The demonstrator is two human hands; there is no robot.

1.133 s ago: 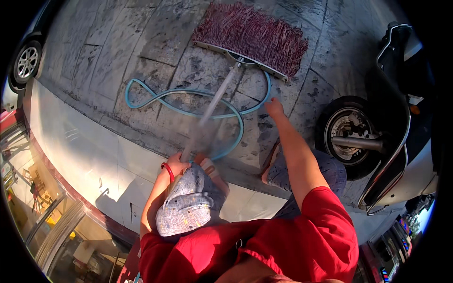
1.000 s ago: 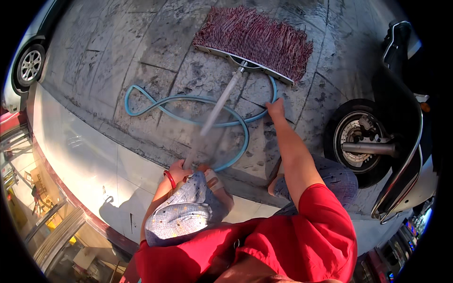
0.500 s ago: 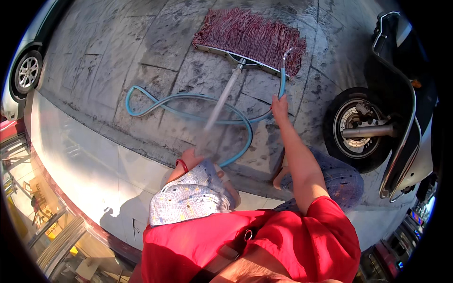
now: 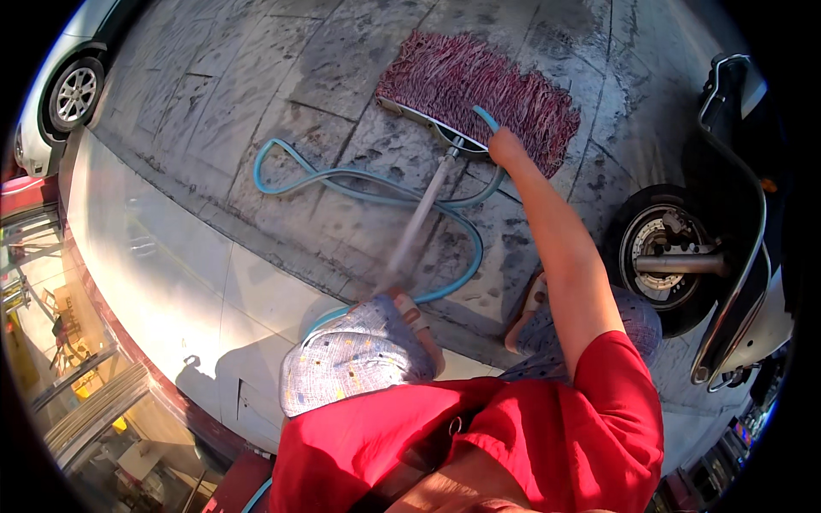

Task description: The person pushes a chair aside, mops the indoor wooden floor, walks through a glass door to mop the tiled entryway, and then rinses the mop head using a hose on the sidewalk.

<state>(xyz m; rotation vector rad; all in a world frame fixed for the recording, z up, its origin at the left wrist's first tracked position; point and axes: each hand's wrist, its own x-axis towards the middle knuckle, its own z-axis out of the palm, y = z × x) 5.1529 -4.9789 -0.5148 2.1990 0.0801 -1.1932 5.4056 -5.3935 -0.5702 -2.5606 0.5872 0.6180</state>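
Observation:
My right hand (image 4: 506, 149) is closed round a light blue hose (image 4: 475, 249), close to its free end, which points over the mop head. The hose lies in loops on the paving and passes by my left knee. A wide flat mop (image 4: 483, 81) with red and white strands lies on the wet ground in front of me. Its pale handle (image 4: 422, 214) slants back toward my feet and crosses the hose. My left hand is out of sight, with no part of it showing beyond my left leg.
At the right stands a motorbike, its wheel (image 4: 667, 256) near my right knee. A white car with a silver-rimmed wheel (image 4: 77, 94) is at the far left. A pale tiled step (image 4: 171, 248) borders the grey paving (image 4: 231, 128). Shelving and boxes show at lower left.
My right hand has moved forward with the hose end, closer to the mop head. My left hand, earlier beside my left knee, has gone out of view.

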